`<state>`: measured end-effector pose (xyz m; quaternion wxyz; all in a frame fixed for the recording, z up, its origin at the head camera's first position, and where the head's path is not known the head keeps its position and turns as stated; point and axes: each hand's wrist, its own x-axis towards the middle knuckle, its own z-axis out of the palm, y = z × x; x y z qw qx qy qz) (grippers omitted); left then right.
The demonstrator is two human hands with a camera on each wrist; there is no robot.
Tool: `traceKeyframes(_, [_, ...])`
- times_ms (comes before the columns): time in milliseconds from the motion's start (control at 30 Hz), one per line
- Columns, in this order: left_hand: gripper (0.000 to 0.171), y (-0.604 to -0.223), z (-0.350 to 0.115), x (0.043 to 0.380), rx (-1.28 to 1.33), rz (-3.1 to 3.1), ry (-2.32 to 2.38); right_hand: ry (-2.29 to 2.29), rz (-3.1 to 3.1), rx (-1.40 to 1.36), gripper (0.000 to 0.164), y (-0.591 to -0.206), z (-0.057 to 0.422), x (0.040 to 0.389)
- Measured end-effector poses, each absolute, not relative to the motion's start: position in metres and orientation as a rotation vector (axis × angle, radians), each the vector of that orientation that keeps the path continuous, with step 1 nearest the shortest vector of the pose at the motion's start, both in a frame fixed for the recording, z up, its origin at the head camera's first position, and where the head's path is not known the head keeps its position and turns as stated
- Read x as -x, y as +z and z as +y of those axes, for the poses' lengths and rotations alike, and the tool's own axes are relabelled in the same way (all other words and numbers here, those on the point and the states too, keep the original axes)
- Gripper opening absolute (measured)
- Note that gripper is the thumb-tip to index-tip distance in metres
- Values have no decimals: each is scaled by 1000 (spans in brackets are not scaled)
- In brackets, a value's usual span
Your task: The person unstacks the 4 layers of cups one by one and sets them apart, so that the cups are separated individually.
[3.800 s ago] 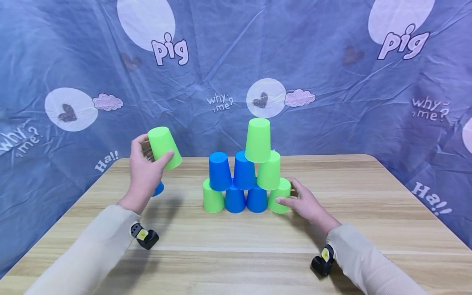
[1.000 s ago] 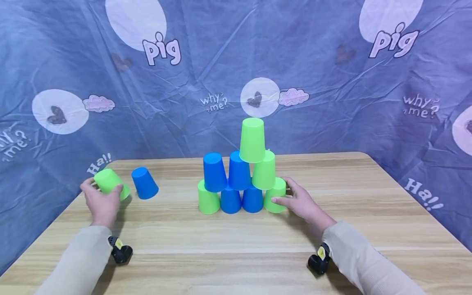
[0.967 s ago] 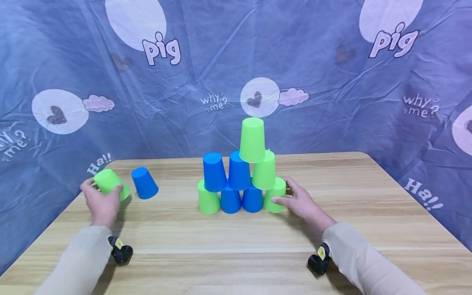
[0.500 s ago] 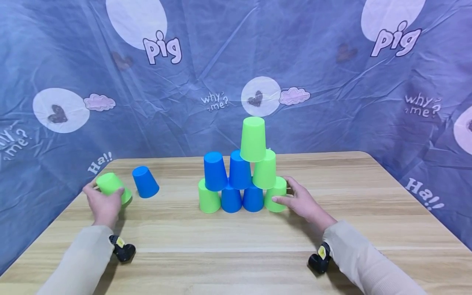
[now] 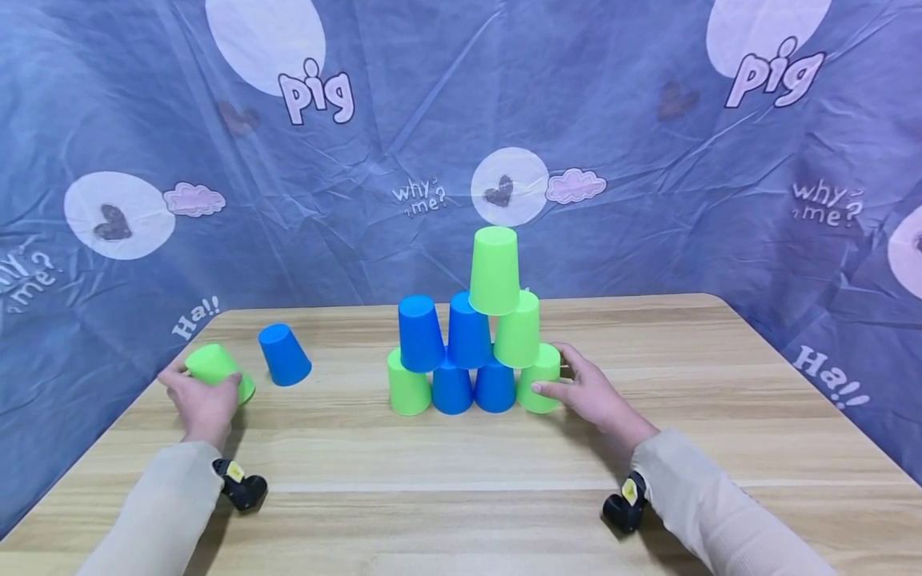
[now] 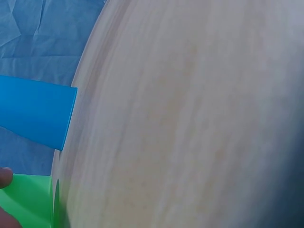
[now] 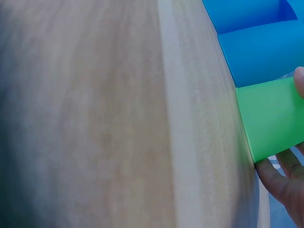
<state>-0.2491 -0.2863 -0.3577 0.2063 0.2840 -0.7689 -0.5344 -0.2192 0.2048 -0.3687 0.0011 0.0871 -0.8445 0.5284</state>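
My left hand (image 5: 203, 402) grips an upside-down green cup (image 5: 218, 370) at the table's left side, thumb on its near face. That cup leans, its rim close over the wood in the left wrist view. Just right of it stands an upside-down blue cup (image 5: 284, 354). My right hand (image 5: 594, 394) holds the green cup (image 5: 539, 382) at the bottom right of a cup pyramid, fingers behind it and thumb in front. The pyramid's bottom row has green cups outside and blue cups (image 5: 452, 390) inside. Above sit two blue cups (image 5: 421, 332) and a green cup (image 5: 517, 330), topped by another green cup (image 5: 495, 270).
The wooden table (image 5: 403, 496) ends behind the cups, where a blue printed cloth (image 5: 346, 216) hangs. The lone blue cup stands near the table's back left edge. A black wrist camera (image 5: 241, 485) is strapped to the left sleeve, another camera (image 5: 623, 506) to the right.
From a raised place nearer the pyramid, my left hand has carried the green cup left and down to the table, lowering it slightly more lately. The right hand and the pyramid stay put.
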Motion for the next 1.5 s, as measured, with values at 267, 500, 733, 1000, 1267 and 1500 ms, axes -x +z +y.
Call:
traceKeyframes(267, [80, -357, -285, 249, -800, -2164, -1505, 1662, -2647, -265, 64, -368, 205, 219])
traceKeyframes(500, [80, -358, -284, 253, -791, -2193, -1460, 1667, -2649, -251, 65, -367, 206, 220])
traceKeyframes(733, [80, -360, -284, 253, -785, -2223, -1425, 1664, -2650, -255, 65, -366, 207, 220])
traceKeyframes(1000, [86, -360, -285, 248, -808, -2201, -1471, 1673, -2644, -267, 64, -369, 206, 220])
traceKeyframes(1267, [80, -351, -282, 246, -784, -2107, -1450, 1673, -2642, -264, 64, -370, 206, 221])
traceKeyframes(1500, [59, -335, -274, 244, -651, -1930, -1398, 1674, -2650, -258, 65, -369, 206, 220])
